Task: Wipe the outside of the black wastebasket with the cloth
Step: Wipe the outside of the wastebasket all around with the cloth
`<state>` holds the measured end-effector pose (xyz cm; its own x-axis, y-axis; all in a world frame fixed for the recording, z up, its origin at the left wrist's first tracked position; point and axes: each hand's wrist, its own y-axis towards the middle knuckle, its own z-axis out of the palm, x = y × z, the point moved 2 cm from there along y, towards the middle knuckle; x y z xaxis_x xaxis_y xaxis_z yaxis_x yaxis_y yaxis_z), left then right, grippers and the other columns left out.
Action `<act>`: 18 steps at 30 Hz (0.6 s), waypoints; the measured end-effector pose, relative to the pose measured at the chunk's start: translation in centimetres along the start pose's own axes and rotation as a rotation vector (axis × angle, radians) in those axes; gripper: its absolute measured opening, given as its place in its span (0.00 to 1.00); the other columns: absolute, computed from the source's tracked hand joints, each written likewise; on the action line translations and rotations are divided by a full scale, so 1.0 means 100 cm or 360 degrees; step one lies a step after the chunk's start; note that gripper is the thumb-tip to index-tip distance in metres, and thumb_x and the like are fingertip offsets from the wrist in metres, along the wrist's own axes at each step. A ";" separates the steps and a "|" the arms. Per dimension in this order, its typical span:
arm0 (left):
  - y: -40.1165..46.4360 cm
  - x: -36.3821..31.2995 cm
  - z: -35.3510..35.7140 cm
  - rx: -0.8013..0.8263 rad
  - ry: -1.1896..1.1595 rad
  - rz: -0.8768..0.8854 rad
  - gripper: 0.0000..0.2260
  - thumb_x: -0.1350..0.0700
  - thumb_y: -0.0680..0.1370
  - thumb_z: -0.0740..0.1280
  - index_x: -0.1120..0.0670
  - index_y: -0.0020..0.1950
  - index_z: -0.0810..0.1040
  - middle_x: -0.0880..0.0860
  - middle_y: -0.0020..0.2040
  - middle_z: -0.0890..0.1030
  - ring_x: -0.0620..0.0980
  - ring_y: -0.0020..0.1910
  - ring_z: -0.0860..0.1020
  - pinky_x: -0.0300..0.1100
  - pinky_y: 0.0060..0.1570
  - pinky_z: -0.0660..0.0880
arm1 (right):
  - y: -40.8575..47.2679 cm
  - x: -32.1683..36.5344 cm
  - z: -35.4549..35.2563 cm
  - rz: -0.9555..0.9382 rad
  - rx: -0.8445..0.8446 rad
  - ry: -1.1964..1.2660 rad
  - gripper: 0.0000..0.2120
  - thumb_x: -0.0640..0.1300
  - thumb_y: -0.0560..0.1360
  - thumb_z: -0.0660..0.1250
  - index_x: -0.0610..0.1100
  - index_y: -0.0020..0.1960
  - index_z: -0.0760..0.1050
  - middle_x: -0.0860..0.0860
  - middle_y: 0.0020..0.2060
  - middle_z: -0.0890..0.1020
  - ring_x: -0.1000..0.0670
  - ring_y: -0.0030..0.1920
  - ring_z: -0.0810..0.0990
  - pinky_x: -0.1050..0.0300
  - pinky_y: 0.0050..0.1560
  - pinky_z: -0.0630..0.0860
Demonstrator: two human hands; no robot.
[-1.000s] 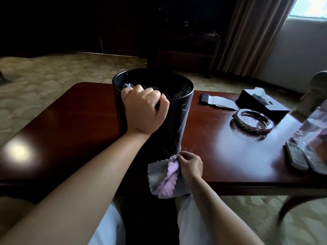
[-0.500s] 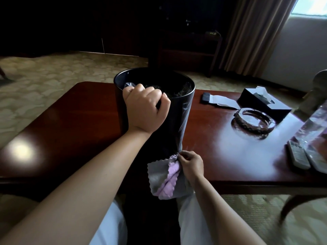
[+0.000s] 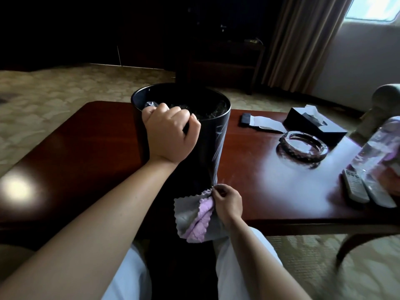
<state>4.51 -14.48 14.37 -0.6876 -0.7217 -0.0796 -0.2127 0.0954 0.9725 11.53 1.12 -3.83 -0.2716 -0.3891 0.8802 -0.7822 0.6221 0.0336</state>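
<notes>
Wastebasket point(image 3: 207, 148) — cloth point(image 3: 194, 217) at base

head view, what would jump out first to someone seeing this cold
The tall black wastebasket at the middle, standing at the near edge of the glossy red-brown table, draws the eye first. The left hand grips its rim, while the right hand pinches a grey and lilac cloth low against its side. To the right on the table lie a glass ashtray and a black tissue box.
</notes>
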 end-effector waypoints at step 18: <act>-0.001 -0.002 0.000 -0.0006 -0.0002 -0.0033 0.16 0.54 0.75 0.59 0.52 0.29 0.58 0.45 0.27 0.59 0.47 0.30 0.60 0.47 0.40 0.62 | 0.002 -0.001 -0.002 -0.0146 0.0114 0.0006 0.04 0.43 0.70 0.72 0.46 0.44 0.84 0.54 0.39 0.85 0.58 0.40 0.80 0.65 0.44 0.74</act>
<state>4.62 -14.34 14.32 -0.6842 -0.7224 -0.1000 -0.2241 0.0777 0.9715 11.55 1.41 -3.86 -0.1951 -0.4396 0.8768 -0.8419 0.5337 0.0802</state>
